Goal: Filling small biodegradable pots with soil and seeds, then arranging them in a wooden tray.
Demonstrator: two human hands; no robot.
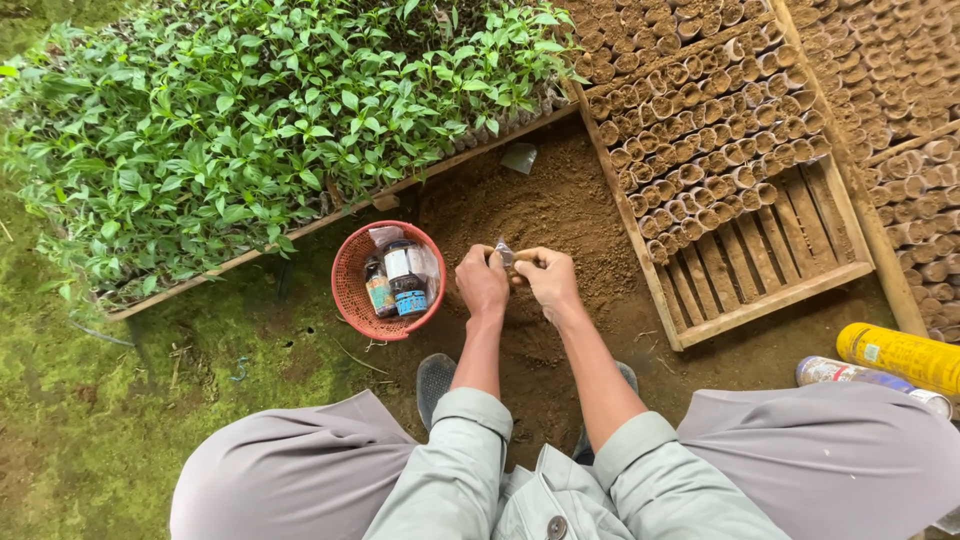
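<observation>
My left hand (481, 282) and my right hand (549, 279) meet over a mound of loose brown soil (540, 205). Together they pinch a small clear plastic sleeve (504, 252) that sticks up between the fingertips. Both hands have their fingers closed around it, and the lower part of the sleeve is hidden by my fingers. I am crouched, with my knees and grey sleeves at the bottom of the view.
A red mesh basket (352, 290) with small jars and bottles sits left of my hands. A wooden slatted tray (760, 270) partly filled with soil-packed tubes lies to the right. Leafy green seedlings (250, 110) fill a tray at upper left. A yellow can (900, 355) lies lower right.
</observation>
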